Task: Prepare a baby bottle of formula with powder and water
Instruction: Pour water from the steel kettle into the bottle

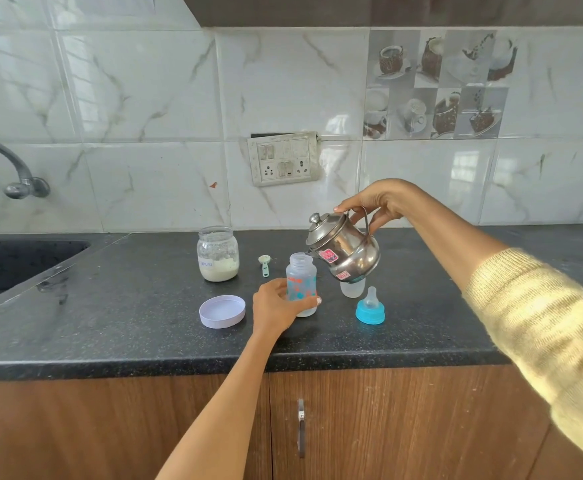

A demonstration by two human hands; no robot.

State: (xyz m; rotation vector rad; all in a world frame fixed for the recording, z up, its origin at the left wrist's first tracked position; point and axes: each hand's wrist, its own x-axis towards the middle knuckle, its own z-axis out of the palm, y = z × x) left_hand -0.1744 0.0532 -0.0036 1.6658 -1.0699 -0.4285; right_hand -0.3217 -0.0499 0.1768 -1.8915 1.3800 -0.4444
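Low in the frame's centre, the left hand (pixel 276 306) wraps its grip around the clear plastic baby bottle with teal and orange print (pixel 301 284), steadying it upright on the black speckled stone surface (pixel 110 306). Beside it lie the white round lid (pixel 222 311) and blue-ringed teat (pixel 370 308), set off so the neck is open. Just above, the right hand (pixel 376 206) clasps the tilted steel kettle (pixel 343 251), spout at the bottle's mouth. Farther back stands the powder jar (pixel 218 253).
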